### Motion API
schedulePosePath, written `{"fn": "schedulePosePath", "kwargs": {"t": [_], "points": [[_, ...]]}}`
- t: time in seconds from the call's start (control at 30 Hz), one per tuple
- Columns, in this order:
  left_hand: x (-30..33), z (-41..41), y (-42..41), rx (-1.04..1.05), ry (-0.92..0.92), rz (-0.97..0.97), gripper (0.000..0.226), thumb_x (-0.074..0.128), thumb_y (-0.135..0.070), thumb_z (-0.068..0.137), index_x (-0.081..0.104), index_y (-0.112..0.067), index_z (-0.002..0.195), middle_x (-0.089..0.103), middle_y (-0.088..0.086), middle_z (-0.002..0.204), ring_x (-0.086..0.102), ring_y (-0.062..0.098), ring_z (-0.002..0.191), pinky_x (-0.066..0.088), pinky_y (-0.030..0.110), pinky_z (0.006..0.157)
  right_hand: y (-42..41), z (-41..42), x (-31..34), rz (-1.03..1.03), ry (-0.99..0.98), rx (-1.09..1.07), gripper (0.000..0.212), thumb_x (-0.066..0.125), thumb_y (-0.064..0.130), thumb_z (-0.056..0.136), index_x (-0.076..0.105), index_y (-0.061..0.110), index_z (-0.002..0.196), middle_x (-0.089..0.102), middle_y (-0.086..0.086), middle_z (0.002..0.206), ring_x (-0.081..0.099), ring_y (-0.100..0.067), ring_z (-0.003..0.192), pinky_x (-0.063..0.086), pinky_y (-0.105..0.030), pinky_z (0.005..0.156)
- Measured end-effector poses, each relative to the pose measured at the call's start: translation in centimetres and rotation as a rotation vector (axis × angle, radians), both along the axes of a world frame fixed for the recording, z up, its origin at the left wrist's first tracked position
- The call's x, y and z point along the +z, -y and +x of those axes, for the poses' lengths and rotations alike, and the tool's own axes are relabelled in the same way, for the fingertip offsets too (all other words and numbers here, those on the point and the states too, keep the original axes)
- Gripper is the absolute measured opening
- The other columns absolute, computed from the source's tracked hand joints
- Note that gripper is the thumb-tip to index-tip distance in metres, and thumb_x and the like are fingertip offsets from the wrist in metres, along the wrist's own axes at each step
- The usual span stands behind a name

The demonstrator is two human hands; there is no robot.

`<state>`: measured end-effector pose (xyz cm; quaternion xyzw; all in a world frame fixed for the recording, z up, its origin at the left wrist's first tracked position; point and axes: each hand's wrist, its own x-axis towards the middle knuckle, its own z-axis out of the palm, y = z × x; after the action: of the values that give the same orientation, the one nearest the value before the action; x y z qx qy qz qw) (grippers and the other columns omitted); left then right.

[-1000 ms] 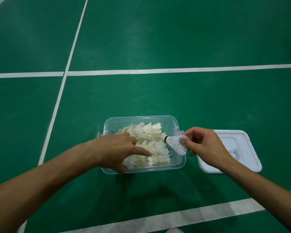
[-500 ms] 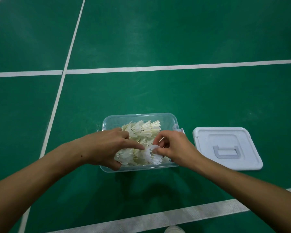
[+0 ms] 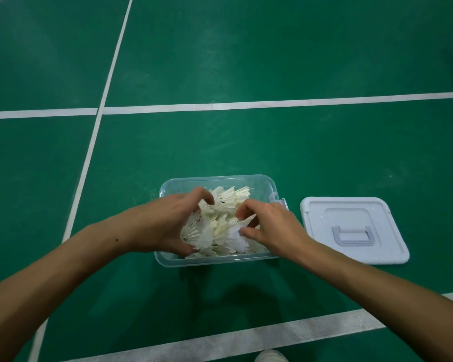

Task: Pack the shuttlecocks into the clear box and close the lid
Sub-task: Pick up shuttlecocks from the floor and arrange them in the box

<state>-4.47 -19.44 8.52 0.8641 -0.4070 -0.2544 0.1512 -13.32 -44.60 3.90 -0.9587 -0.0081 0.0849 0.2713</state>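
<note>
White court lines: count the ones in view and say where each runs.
3. One line crosses beyond the clear box, one runs diagonally on the left, one lies nearest the person. Others may lie outside the frame.

A second ago the right hand [image 3: 270, 226] pinched a shuttlecock just outside the clear box's [image 3: 215, 259] right rim; now it is over the box, fingers curled on the shuttlecocks [image 3: 228, 205] (pile's right side). The left hand [image 3: 165, 226] has spread, cupping the pile's left side.
</note>
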Motion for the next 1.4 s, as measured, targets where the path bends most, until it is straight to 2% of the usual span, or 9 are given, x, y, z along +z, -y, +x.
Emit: {"fn": "schedulePosePath", "kwargs": {"t": [0.13,0.27,0.43,0.6,0.73,0.83,0.97,1.2,1.4], "points": [[1.4,0.2,0.4,0.123,-0.011,-0.207,0.076,0.093,-0.044,0.072,0.038,-0.042,0.124,0.066,-0.006,0.126,0.062,0.013,0.113,0.053,0.033,0.096,1.0,-0.7,3.4,0.121,0.182,0.091,0.028,0.074,0.028,0.095,0.064,0.034,0.120,0.066,0.018,0.123,0.066,-0.002,0.104,0.060,-0.033,0.086],[2.1,0.5,1.9,0.136,-0.073,-0.338,0.075,0.095,-0.044,0.070,0.042,-0.037,0.124,0.075,-0.008,0.108,0.071,0.009,0.091,0.059,0.032,0.083,0.2,-0.5,4.7,0.115,0.269,0.318,0.037,0.080,0.028,0.090,0.067,0.031,0.125,0.057,0.010,0.130,0.056,-0.009,0.121,0.053,-0.032,0.091],[2.3,1.0,3.3,0.094,-0.086,-0.429,0.079,0.094,-0.051,0.069,0.047,-0.031,0.129,0.072,-0.011,0.114,0.066,0.000,0.090,0.048,0.015,0.074,0.0,0.4,3.3,0.173,0.396,0.277,0.015,0.081,0.023,0.089,0.075,0.022,0.102,0.067,0.008,0.105,0.056,-0.014,0.100,0.051,-0.037,0.083],[0.4,0.9,3.1,0.122,0.004,-0.459,0.097,0.089,-0.060,0.068,0.042,-0.033,0.148,0.054,-0.016,0.138,0.060,0.005,0.104,0.042,0.008,0.076,1.9,-0.2,2.3,0.208,0.424,0.113,0.013,0.081,0.030,0.092,0.071,0.021,0.095,0.067,0.014,0.091,0.054,-0.009,0.088,0.051,-0.035,0.077],[-1.5,-0.3,3.2,0.042,0.072,-0.331,0.081,0.080,-0.070,0.076,0.047,-0.041,0.145,0.052,-0.021,0.139,0.052,-0.003,0.115,0.044,0.018,0.094,5.3,-1.8,1.6,0.243,0.391,-0.076,0.015,0.085,0.025,0.088,0.073,0.018,0.093,0.069,0.013,0.089,0.062,-0.012,0.086,0.056,-0.037,0.076],[-3.3,-1.5,4.5,-0.038,0.151,-0.263,0.066,0.070,-0.074,0.083,0.055,-0.042,0.138,0.059,-0.018,0.133,0.051,0.006,0.116,0.046,0.031,0.100,7.3,-3.5,0.9,0.225,0.337,-0.176,0.016,0.084,0.029,0.087,0.073,0.020,0.094,0.073,0.009,0.087,0.067,-0.016,0.084,0.057,-0.041,0.073],[-5.4,-2.3,6.7,-0.047,0.207,-0.221,0.058,0.062,-0.076,0.083,0.062,-0.044,0.131,0.067,-0.019,0.123,0.053,0.011,0.105,0.051,0.037,0.090,7.9,-5.4,0.5,0.217,0.274,-0.204,0.016,0.083,0.034,0.086,0.071,0.025,0.091,0.072,0.010,0.082,0.067,-0.014,0.079,0.057,-0.036,0.068],[-6.6,-2.0,7.3,-0.011,0.188,-0.202,0.044,0.070,-0.066,0.077,0.068,-0.038,0.111,0.071,-0.023,0.106,0.054,0.011,0.096,0.050,0.036,0.081,6.0,-6.0,0.2,0.139,0.212,-0.111,0.019,0.087,0.032,0.084,0.069,0.026,0.087,0.068,0.016,0.077,0.063,0.000,0.072,0.040,-0.009,0.062],[-6.3,-1.6,5.9,0.085,0.135,-0.272,0.039,0.070,-0.068,0.075,0.068,-0.043,0.105,0.066,-0.028,0.096,0.052,0.001,0.089,0.053,0.034,0.077,3.7,-4.7,-0.3,0.224,0.163,-0.061,0.018,0.086,0.033,0.085,0.070,0.027,0.088,0.069,0.017,0.076,0.069,-0.006,0.074,0.048,-0.015,0.065]]}}
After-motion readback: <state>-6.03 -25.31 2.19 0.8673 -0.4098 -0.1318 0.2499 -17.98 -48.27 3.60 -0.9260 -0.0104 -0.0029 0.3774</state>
